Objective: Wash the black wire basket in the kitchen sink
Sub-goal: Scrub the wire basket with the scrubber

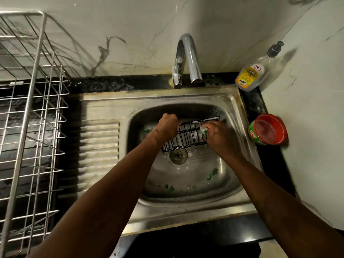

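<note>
**Steel sink under a marbled wall: 2 hands on a black wire basket**

A stainless steel sink (186, 207) with a ribbed drainboard on its left sits in a black desk (111, 83), backed by a white wall with grey veins. A curved tap (188, 58) stands over the bowl.

Both forearms reach in from the bottom of the view, bare to the elbow. The left hand (167, 126) is knuckles-up, its grip clenched round the upper left end of the basket (188, 135). The right hand (221, 136) comes in from the right and is blurred. Its grip holds a pale green scrub pad (204, 131) against the basket's right end.

The basket is long and narrow, made of thin black wires with close upright bars. It is held tilted inside the bowl, just above the drain (178, 155), with its left end lower and nearer. White suds show between its bars.

Small green scraps (169, 188) lie on the wet sink floor. On the desk to the right stand a clear pump bottle (249, 75) with a yellow label and an open red and green tub (268, 130). A silver wire rack (33, 108) fills the left side.
</note>
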